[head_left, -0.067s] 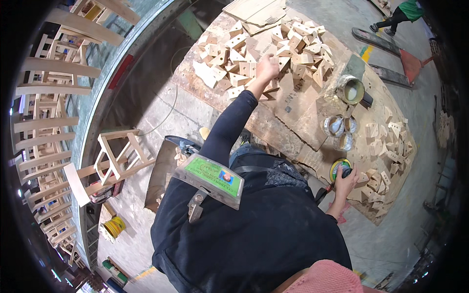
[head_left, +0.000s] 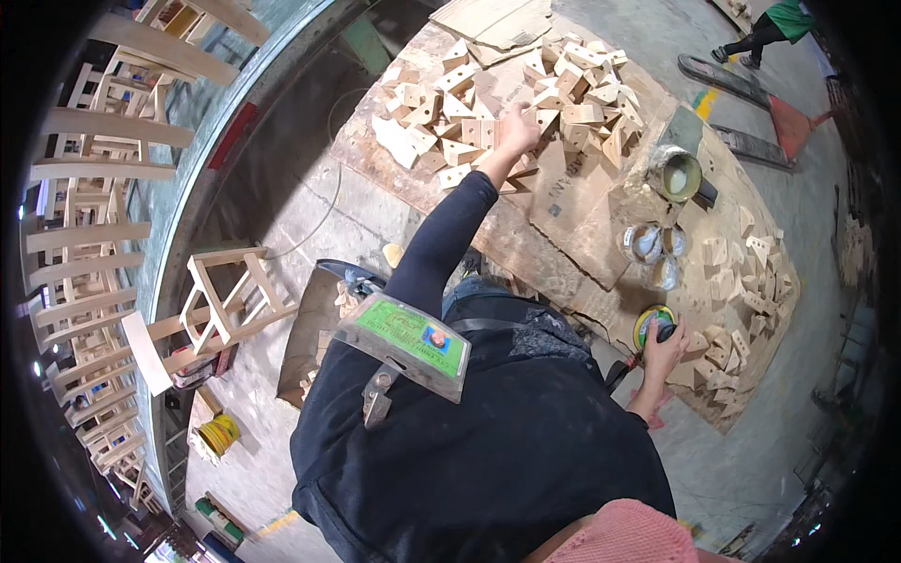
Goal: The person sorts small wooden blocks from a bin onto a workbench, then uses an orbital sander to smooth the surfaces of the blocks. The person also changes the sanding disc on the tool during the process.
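Reaching forward, my left hand [head_left: 518,129] is among a pile of small angled wooden blocks [head_left: 582,114], several with drilled holes. Its fingers are curled down between the blocks, and what they grip is hidden. On the right, my right hand [head_left: 664,351] is closed round the black body of a disc sander [head_left: 651,327]. Its round yellow-green rim and pad show beyond the fingers, near the cardboard's edge. Just right of this hand lies a smaller group of wooden blocks [head_left: 721,357].
Torn cardboard [head_left: 574,220] covers the worktable. A tin can [head_left: 678,176] and clear cups [head_left: 649,244] stand beyond the sander. More blocks [head_left: 751,267] lie right. A wooden frame [head_left: 225,305], a scrap box [head_left: 305,342] and a yellow bucket [head_left: 219,434] are left. A pallet jack [head_left: 788,127] stands far right.
My left hand has shifted very slightly to the right among the blocks. The right hand stays on the sander.
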The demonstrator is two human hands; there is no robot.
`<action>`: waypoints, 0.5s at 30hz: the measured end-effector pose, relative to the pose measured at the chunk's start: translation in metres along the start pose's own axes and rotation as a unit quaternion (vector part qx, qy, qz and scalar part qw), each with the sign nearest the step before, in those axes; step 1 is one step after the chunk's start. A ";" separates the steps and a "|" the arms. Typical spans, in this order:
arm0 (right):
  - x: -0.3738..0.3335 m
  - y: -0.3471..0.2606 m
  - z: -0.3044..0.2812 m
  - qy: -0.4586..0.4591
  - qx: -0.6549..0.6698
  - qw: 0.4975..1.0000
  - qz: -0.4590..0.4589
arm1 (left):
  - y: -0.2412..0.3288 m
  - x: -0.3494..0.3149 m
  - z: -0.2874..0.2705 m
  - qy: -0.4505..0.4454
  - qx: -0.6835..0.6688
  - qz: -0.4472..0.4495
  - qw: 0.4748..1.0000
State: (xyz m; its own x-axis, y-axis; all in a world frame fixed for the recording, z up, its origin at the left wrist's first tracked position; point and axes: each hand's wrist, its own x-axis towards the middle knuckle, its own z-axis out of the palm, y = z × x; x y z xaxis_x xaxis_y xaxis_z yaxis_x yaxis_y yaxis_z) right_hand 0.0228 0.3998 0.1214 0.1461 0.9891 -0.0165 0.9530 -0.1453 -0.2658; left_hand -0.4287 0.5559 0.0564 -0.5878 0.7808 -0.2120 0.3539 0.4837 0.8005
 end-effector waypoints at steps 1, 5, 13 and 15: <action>0.002 0.004 0.002 -0.005 -0.004 1.000 0.001 | 0.002 -0.002 0.004 0.007 0.029 0.010 1.000; 0.004 0.005 0.005 -0.022 -0.023 0.999 0.027 | 0.020 -0.010 -0.002 -0.036 0.067 -0.004 0.997; -0.002 0.020 0.015 0.013 -0.022 0.999 0.039 | 0.014 -0.022 -0.010 0.131 0.080 0.232 0.961; -0.001 0.040 0.026 0.025 -0.028 0.998 0.048 | 0.015 -0.028 -0.038 0.194 0.028 0.266 0.944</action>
State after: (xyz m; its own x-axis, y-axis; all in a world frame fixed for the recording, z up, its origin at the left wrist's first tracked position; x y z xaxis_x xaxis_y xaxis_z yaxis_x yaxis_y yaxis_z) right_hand 0.0540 0.3934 0.0861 0.2488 0.9685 0.0103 0.9474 -0.2411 -0.2106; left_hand -0.4346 0.5264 0.0959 -0.5341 0.7203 0.4426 0.7063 0.0924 0.7019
